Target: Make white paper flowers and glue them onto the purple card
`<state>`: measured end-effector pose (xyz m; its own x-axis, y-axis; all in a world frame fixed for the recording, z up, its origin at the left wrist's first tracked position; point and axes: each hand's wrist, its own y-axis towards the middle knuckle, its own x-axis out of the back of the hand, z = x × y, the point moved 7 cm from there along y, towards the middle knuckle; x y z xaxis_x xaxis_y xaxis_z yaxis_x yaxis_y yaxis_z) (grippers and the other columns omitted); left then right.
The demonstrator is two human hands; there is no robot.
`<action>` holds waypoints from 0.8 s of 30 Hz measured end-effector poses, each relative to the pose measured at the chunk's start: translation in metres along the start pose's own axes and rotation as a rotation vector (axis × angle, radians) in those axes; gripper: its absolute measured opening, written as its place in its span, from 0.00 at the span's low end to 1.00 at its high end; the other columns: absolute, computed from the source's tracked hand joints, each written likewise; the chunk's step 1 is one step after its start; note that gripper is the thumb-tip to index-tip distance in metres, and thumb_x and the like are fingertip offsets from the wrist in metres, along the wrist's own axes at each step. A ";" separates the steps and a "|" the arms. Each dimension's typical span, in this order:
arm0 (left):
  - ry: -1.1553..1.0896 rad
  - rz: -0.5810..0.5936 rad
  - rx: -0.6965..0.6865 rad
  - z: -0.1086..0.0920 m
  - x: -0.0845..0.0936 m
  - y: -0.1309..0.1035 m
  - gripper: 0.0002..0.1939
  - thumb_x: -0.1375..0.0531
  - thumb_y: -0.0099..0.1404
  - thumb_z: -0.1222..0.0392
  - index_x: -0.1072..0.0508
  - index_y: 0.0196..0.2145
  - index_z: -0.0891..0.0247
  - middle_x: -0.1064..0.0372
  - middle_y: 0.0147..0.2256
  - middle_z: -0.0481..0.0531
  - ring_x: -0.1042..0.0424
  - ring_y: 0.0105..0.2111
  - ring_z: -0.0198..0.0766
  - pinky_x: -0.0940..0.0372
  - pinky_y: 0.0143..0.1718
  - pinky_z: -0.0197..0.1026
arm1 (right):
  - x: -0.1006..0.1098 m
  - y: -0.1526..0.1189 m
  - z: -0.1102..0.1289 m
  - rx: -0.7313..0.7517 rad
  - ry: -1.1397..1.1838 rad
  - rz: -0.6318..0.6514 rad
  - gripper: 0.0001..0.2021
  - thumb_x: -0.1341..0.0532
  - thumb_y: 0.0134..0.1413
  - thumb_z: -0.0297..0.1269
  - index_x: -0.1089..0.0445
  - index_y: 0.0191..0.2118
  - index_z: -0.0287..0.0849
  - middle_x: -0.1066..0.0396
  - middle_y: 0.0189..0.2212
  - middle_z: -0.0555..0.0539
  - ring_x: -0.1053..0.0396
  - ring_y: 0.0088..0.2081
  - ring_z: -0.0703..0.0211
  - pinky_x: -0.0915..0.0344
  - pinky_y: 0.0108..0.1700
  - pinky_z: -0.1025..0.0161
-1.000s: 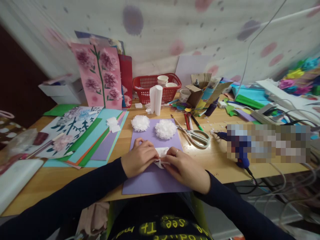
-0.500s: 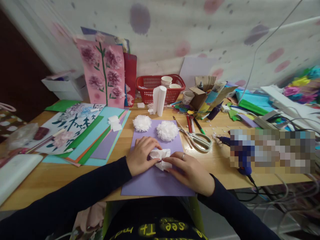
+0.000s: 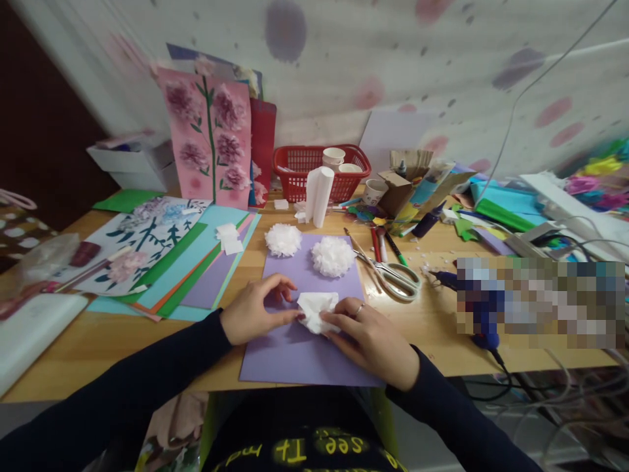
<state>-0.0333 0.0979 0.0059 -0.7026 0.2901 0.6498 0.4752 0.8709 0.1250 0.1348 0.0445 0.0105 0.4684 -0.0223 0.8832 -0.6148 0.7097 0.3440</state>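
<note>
Over the near half of the one purple sheet [image 3: 295,360], you have a single crumpled white tissue [image 3: 317,308] between your two hands. Two fluffy white pompoms rest at the sheet's far end: the left pompom [image 3: 283,240] reaches past its far-left corner, and the right pompom [image 3: 332,256] sits near its far-right corner. Behind them stands one white roll [image 3: 322,198], in front of one red basket [image 3: 289,187] that has pale cups in it. One patterned cup [image 3: 375,191] is outside, to the basket's right. To the right of your sheet you have one pair of scissors [image 3: 400,282], and farther right one blue glue gun [image 3: 485,318], partly pixelated. One pink picture [image 3: 189,180] stands at the back left, with five purple flowers on it. Your left hand [image 3: 255,308] comes in from the left, fingers curled and apart from the thumb, whose tip is at the tissue's left edge; whether it touches, you cannot tell. Your right hand [image 3: 371,334], with one ring [image 3: 360,307] on it, reaches in from the right, palm down, fingers bent and pointing left, its fingertips clamped on the tissue's right side. Both your dark sleeves slant inward from the lower corners.
</note>
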 end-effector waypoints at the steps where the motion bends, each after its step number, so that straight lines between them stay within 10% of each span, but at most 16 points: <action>1: 0.035 0.010 -0.041 -0.006 -0.003 -0.001 0.19 0.32 0.52 0.56 0.30 0.41 0.62 0.29 0.34 0.49 0.30 0.34 0.39 0.35 0.39 0.44 | 0.000 0.000 0.000 -0.002 0.010 -0.009 0.12 0.45 0.61 0.35 0.30 0.47 0.38 0.33 0.36 0.41 0.32 0.36 0.57 0.31 0.39 0.57; 12: 0.372 -0.008 -0.678 -0.048 -0.020 -0.030 0.08 0.44 0.66 0.65 0.25 0.32 0.61 0.28 0.37 0.53 0.32 0.37 0.38 0.39 0.39 0.42 | 0.004 0.001 -0.006 -0.146 0.070 0.044 0.15 0.50 0.64 0.33 0.33 0.52 0.39 0.32 0.37 0.41 0.31 0.37 0.55 0.31 0.41 0.56; 24: 0.102 -0.012 -0.404 -0.044 -0.015 -0.023 0.09 0.47 0.62 0.69 0.33 0.41 0.63 0.29 0.36 0.52 0.31 0.38 0.40 0.37 0.42 0.44 | 0.002 0.003 -0.016 -0.352 0.169 -0.042 0.25 0.45 0.58 0.38 0.47 0.59 0.36 0.31 0.30 0.47 0.32 0.28 0.58 0.34 0.32 0.61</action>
<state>-0.0105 0.0564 0.0267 -0.6633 0.2224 0.7146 0.6511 0.6423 0.4044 0.1440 0.0574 0.0085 0.6044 0.0389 0.7957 -0.3514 0.9094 0.2225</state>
